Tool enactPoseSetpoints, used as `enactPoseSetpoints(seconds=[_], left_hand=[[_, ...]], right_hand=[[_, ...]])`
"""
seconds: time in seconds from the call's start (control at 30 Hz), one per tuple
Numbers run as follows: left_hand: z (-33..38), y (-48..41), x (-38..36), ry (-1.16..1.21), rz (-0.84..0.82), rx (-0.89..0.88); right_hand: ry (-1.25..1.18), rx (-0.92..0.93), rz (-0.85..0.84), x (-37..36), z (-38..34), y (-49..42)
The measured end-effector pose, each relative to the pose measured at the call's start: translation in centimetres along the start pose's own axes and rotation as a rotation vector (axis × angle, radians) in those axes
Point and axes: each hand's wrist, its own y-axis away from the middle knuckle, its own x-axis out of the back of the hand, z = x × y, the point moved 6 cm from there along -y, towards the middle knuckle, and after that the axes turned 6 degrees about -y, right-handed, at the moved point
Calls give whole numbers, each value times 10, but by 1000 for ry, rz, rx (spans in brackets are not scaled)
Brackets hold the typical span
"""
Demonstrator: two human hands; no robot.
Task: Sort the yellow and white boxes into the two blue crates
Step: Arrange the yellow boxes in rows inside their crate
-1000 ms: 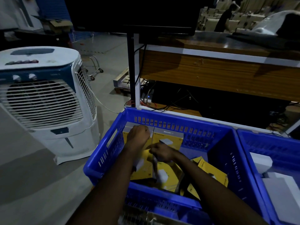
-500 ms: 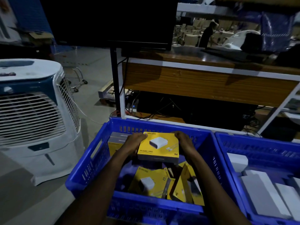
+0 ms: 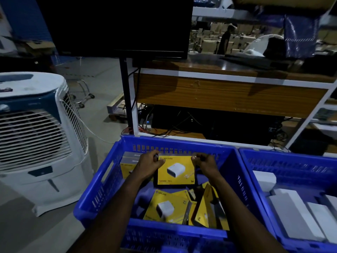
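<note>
A yellow box point(image 3: 176, 170) printed with a white charger stands tilted against the far wall of the left blue crate point(image 3: 94, 196). My left hand point(image 3: 149, 165) pinches its upper left corner and my right hand point(image 3: 205, 162) pinches its upper right corner. More yellow boxes point(image 3: 166, 207) lie loose on the crate floor nearer me, some on edge. Another yellow box point(image 3: 127, 168) leans at the far left behind my left wrist. The right blue crate point(image 3: 255, 181) holds several white boxes point(image 3: 295, 214).
A white and blue air cooler point(image 3: 36, 136) stands on the floor left of the crates. Beyond the crates is a wooden workbench point(image 3: 228, 92) with a dark monitor point(image 3: 116, 24), and cables lie under it. A person stands far back among cartons.
One second ago both hands reached among the boxes in the crate. They then lifted one yellow box, and now they hold it upright against the far wall by its top corners.
</note>
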Motion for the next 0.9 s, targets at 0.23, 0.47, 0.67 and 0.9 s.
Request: enactPoseSetpoints(seconds=[0.23, 0.47, 0.67, 0.9], left_hand=[[-13, 1, -5, -186, -56, 24], [-23, 7, -16, -10, -129, 148], [-32, 4, -21, -134, -174, 146], [-29, 3, -25, -305, -220, 44]], right_hand=[[149, 21, -57, -5, 33, -18], [191, -80, -93, -19, 22, -1], [186, -113, -171, -25, 35, -8], [257, -148, -188, -30, 28, -1]])
